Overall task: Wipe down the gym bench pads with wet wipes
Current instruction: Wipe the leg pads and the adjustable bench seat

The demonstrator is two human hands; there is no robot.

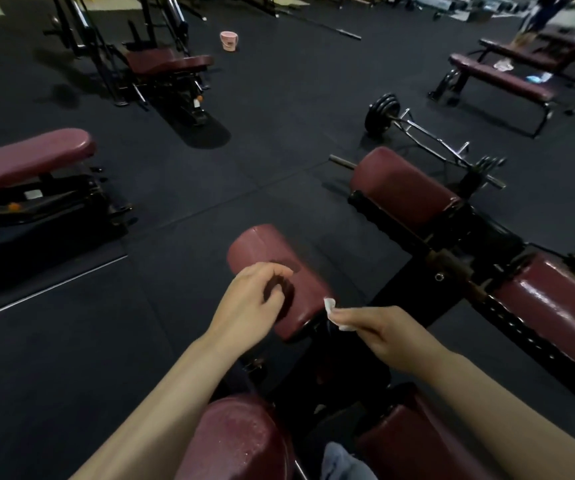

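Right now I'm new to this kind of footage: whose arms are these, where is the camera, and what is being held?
There is no robot here. The single picture comes from a camera on a person's head, looking down at their own arms in a gym. The left hand rests curled on a maroon roller pad with a worn patch. The right hand pinches a white wet wipe at that pad's inner end. Other maroon bench pads, a loaded curl bar and a pink bucket sit on the dark rubber floor.
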